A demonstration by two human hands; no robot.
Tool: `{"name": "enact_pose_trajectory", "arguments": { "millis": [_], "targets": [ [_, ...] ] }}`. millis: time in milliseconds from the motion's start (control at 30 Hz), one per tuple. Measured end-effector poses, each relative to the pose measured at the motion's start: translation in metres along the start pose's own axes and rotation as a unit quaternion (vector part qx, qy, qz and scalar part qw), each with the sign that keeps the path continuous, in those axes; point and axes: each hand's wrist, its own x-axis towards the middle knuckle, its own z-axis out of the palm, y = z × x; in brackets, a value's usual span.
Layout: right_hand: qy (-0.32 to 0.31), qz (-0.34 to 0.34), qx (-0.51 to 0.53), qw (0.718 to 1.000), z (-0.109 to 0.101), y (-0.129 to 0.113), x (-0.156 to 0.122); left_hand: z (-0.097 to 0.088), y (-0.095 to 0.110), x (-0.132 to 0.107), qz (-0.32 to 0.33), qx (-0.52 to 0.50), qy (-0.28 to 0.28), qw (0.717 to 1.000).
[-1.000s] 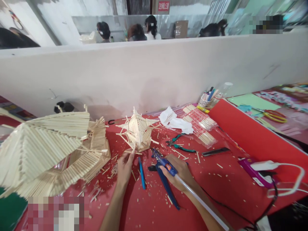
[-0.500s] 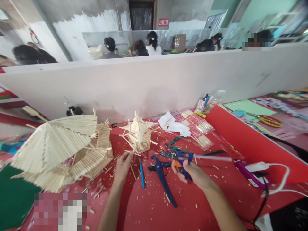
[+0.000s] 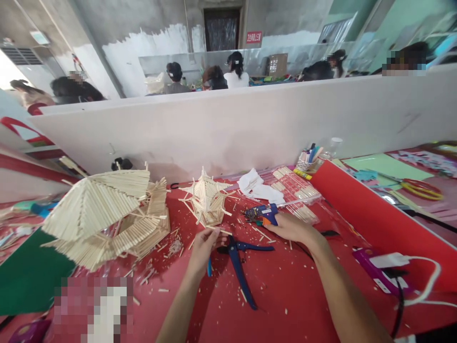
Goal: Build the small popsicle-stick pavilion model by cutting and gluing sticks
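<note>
My left hand [image 3: 203,247] pinches a thin wooden stick at the lower edge of a small pointed stick model [image 3: 206,200] on the red table [image 3: 271,295]. My right hand [image 3: 291,227] is closed round a blue and orange glue gun [image 3: 262,214], its nozzle pointing left toward the small model. A blue-handled cutter [image 3: 239,267] lies open on the table between my two forearms. A blue pen lies half hidden under my left hand.
A large stick roof model [image 3: 103,214] stands at the left. A white cloth [image 3: 259,186], packs of sticks [image 3: 296,193], a pen cup [image 3: 307,159], a red raised board [image 3: 378,214] and a purple device with white cable [image 3: 389,267] lie right. A white partition [image 3: 228,128] runs behind; several people sit beyond.
My right hand lifted the glue gun from the table and carried it up and right, near the stick packs, nozzle turned left. My left hand shifted slightly right, still at the small model.
</note>
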Motion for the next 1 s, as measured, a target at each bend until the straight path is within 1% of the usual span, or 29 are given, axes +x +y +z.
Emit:
{"name": "enact_pose_trajectory", "arguments": {
  "millis": [67,100,200,267,400,500,633,833,1000],
  "targets": [
    [-0.047,0.013,-0.007,0.999,-0.004,-0.002,0.01,0.009,-0.002,0.003,0.01,-0.043,0.035,0.998],
    [-0.074,0.032,-0.004,0.997,-0.004,-0.003,0.015,0.012,-0.002,0.004,0.014,-0.06,0.05,0.997],
    [-0.146,0.119,0.008,0.982,-0.005,-0.008,0.031,0.02,-0.003,0.006,0.025,-0.097,0.081,0.992],
    [-0.169,0.147,0.013,0.975,-0.006,-0.011,0.042,0.022,-0.006,0.007,0.036,-0.105,0.092,0.99],
    [-0.171,0.147,0.029,0.974,-0.007,-0.015,0.06,0.024,-0.011,0.01,0.073,-0.073,0.106,0.989],
    [-0.164,0.142,0.038,0.975,-0.008,-0.015,0.066,0.022,-0.013,0.012,0.091,-0.043,0.122,0.987],
    [-0.168,0.135,0.052,0.975,-0.007,-0.012,0.067,0.019,-0.014,0.014,0.096,-0.028,0.137,0.986],
    [-0.175,0.142,0.071,0.972,-0.005,-0.007,0.068,0.02,-0.01,0.016,0.087,-0.024,0.159,0.983],
    [-0.174,0.137,0.072,0.973,-0.005,-0.007,0.068,0.019,-0.01,0.018,0.09,-0.038,0.161,0.982]
  ]
}}
